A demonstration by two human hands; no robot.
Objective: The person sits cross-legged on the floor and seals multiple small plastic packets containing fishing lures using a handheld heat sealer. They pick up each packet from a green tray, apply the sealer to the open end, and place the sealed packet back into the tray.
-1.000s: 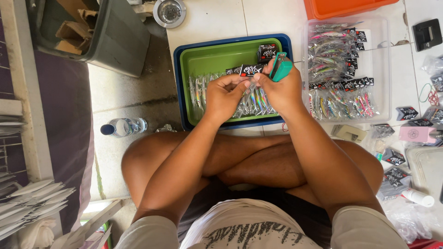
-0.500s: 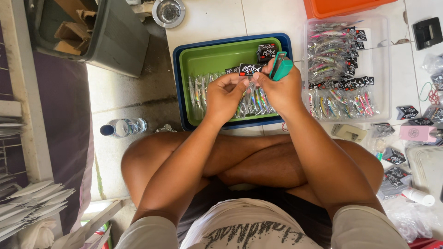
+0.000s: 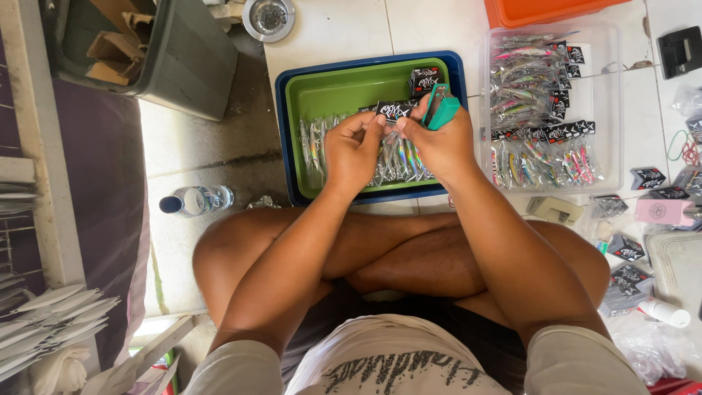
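Clear, crinkly and light, the lure bag [image 3: 391,143] hangs over the green tray [image 3: 329,91], pinched at its stiff black header card by the left hand [image 3: 353,150] and right hand [image 3: 439,143], which also clutches a teal stapler [image 3: 441,110].

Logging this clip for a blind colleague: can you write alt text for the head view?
Seen from above, a person sitting cross-legged holds a small clear packet with a black header card between the left hand and right hand, which also grips a teal stapler. Below the hands is a green tray of wrapped fishing lures; a clear bin of packed lures sits to the right.
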